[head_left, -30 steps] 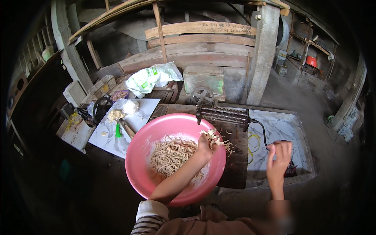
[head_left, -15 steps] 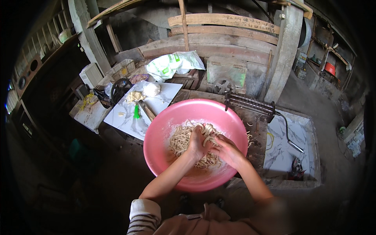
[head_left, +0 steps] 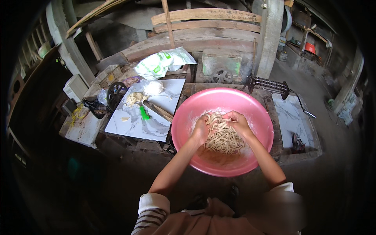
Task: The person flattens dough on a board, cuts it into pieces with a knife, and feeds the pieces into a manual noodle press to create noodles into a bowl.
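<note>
A wide pink plastic basin [head_left: 258, 117] sits in front of me, its inside dusted with flour. Cut strips of dough [head_left: 226, 141] lie heaped in it, pale and floury. At the left of the heap, my left hand [head_left: 200, 129] curls its fingers round some strips. My right hand [head_left: 238, 123] faces it from the far right side of the heap, thumb and fingers closed on more strips. Both hands are inside the basin, a little apart, with strips between them. The fingertips are partly hidden among the dough.
Left of the basin, a marble-patterned board [head_left: 156, 127] carries a dough lump [head_left: 136, 98], a green-handled tool [head_left: 144, 113], a wooden stick [head_left: 158, 111] and a white bag [head_left: 153, 87]. A hand-cranked roller [head_left: 270, 85] stands at back right. Behind lies a white sack [head_left: 166, 62].
My hands have moved apart, from cupped close together over the strips to either side of the heap. The view has shifted, so the basin appears farther right and higher.
</note>
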`<state>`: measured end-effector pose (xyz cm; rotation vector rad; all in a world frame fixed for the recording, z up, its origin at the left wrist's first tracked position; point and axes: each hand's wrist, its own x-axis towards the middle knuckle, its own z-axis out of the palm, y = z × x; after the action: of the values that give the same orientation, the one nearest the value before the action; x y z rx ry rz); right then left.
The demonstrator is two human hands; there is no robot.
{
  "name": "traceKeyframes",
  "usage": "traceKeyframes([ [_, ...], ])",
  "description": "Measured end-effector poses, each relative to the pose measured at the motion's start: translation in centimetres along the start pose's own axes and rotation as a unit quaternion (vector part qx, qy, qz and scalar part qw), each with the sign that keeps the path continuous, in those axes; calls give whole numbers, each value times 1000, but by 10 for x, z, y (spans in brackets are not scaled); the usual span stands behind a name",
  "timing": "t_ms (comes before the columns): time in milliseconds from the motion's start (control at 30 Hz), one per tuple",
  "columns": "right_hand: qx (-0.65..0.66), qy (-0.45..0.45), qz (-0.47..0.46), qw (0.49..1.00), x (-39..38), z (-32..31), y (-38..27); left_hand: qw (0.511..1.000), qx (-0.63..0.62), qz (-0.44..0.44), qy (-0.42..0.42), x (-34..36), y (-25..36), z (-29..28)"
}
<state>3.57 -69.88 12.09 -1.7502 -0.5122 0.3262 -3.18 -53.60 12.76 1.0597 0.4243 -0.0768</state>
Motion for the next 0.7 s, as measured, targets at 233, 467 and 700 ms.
traceKeyframes([
  [233,-230,63,-82,968,6,5,-12,995,4,29,-92,29,-3,-24],
  [467,-296,112,-96,944,17,-13,20,992,88,30,-86,49,-8,4],
  [700,247,-28,114,962,21,8,6,950,197,219,-105,66,-11,-12],
])
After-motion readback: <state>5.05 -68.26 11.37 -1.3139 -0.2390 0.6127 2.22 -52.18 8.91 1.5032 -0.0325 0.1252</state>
